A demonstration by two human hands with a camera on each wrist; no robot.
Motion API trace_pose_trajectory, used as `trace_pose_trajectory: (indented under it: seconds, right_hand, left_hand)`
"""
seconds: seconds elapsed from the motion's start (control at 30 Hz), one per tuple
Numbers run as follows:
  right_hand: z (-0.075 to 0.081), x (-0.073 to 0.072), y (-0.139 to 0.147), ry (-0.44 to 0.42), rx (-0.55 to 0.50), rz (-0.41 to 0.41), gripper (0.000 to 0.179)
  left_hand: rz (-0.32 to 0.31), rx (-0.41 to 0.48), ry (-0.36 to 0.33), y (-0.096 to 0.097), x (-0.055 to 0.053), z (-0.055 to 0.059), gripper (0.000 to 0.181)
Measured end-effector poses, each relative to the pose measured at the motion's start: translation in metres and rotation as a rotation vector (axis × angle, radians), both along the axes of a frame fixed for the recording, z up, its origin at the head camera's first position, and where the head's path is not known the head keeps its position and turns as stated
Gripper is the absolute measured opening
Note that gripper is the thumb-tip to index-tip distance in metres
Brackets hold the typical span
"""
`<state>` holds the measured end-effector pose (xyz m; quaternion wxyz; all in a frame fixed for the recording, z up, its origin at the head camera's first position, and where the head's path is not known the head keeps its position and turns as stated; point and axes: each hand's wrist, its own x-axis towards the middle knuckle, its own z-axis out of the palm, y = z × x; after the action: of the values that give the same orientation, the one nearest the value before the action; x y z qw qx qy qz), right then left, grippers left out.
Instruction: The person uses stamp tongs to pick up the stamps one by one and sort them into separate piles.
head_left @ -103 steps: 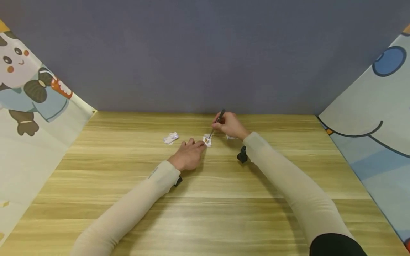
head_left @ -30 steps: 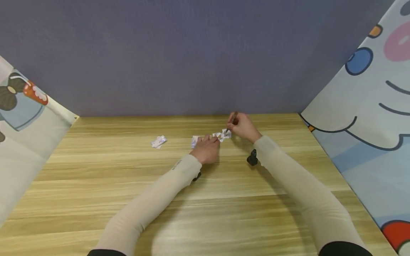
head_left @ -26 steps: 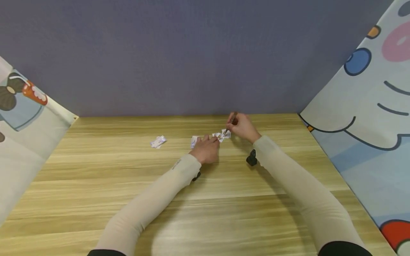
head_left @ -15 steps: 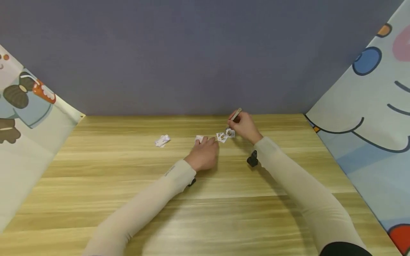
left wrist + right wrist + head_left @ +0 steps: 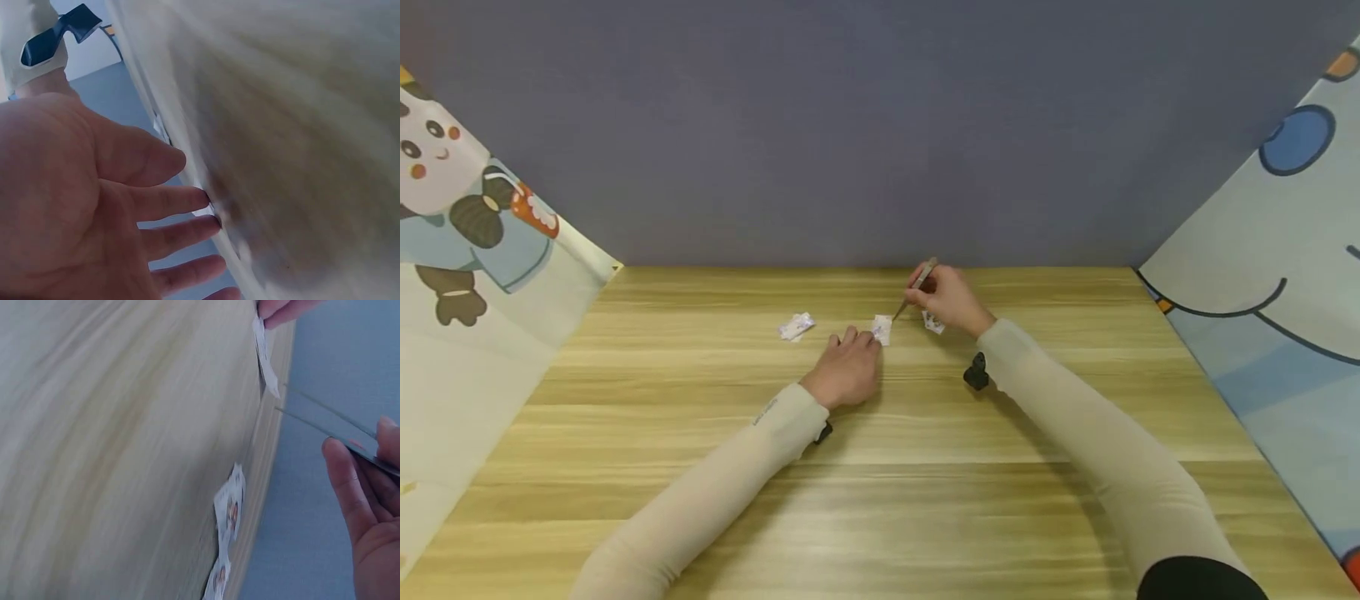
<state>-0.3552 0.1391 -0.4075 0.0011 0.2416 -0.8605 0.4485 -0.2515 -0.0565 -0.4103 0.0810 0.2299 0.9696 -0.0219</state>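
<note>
My right hand (image 5: 951, 298) pinches a pair of tweezers (image 5: 917, 286) between thumb and fingers. In the right wrist view the two prongs of the tweezers (image 5: 331, 433) stand apart, their tips close to a small white paper piece (image 5: 267, 369). On that piece, marked pale purple in the head view, rest the fingertips of my left hand (image 5: 847, 371). In the left wrist view the left hand (image 5: 119, 206) has its fingers extended, thumb apart. Small white squares with brown-orange pictures (image 5: 230, 509) lie beneath the right hand, partly hidden by it in the head view.
A small pile of white and purple paper pieces (image 5: 796, 327) lies left of the left hand. The wooden table (image 5: 910, 500) ends at a grey back panel (image 5: 880, 142). Cartoon-printed side panels (image 5: 512, 208) flank it. Black wrist mounts (image 5: 976, 372) hang near the table.
My right hand has brought the tweezers left, from the picture squares to the piece under my left fingertips. The picture on that piece earlier no longer shows there. The head view has turned left.
</note>
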Motion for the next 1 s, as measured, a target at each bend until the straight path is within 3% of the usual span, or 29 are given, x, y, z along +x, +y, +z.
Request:
trace_pose_trajectory:
  seconds: [0.17,0.37,0.53,1.0]
  right_hand:
    - [-0.005,-0.005,-0.009,0.031,0.009,0.013,0.005]
    - [-0.006,-0.005,-0.016,0.141,0.020,0.043,0.006]
    - [-0.004,-0.004,-0.018,0.184,-0.040,0.049,0.006]
    - [0.019,0.005,-0.009,0.279,-0.084,-0.030,0.004]
  left_hand:
    - [-0.011,-0.004,-0.003,0.000,0.000,-0.001,0.047]
    - [-0.010,0.001,-0.013,0.000,-0.001,-0.001,0.049]
    - [-0.002,-0.008,-0.024,-0.002,-0.002,-0.002,0.051]
    - [0.003,0.079,-0.073,-0.012,-0.002,0.002,0.051]
